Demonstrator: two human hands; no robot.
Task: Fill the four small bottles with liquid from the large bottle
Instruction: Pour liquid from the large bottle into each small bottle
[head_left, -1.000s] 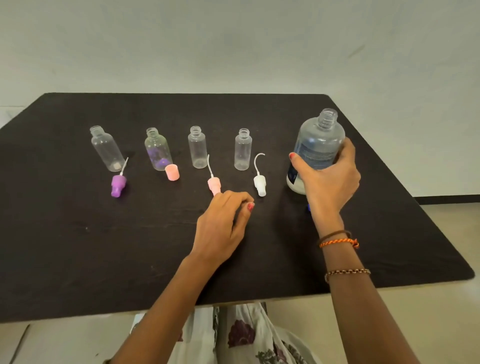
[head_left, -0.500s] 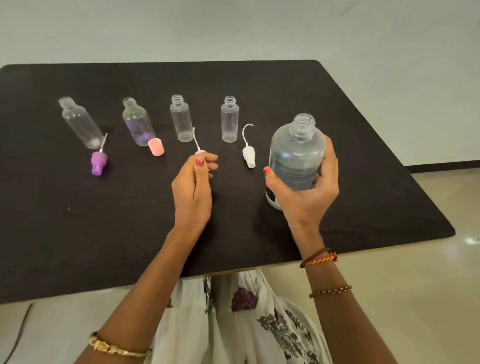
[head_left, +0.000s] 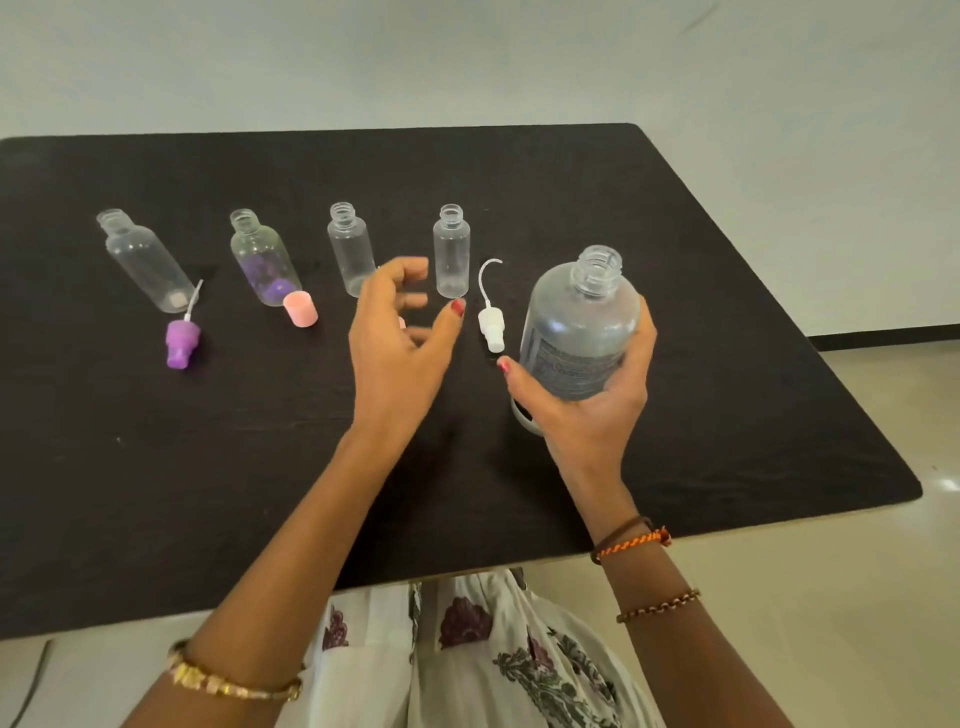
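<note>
Four small clear bottles stand uncapped in a row on the black table (head_left: 727, 312): the far-left bottle (head_left: 143, 262), the second bottle (head_left: 265, 265) with purple at its bottom, the third bottle (head_left: 350, 249) and the fourth bottle (head_left: 451, 252). My right hand (head_left: 587, 410) grips the large uncapped bottle (head_left: 582, 322), lifted off the table right of the row. My left hand (head_left: 400, 338) hovers with loosely spread fingers in front of the third and fourth bottles and holds nothing.
Loose caps lie in front of the bottles: a purple pump cap (head_left: 182, 340), a pink cap (head_left: 300, 309) and a white pump cap (head_left: 491, 325) with a curved tube. Another cap is mostly hidden behind my left hand. The table's near edge is by my lap.
My right hand has lifted the large bottle and brought it nearer to me. My left hand left the pink pump cap and rose toward the fourth small bottle, fingers spreading.
</note>
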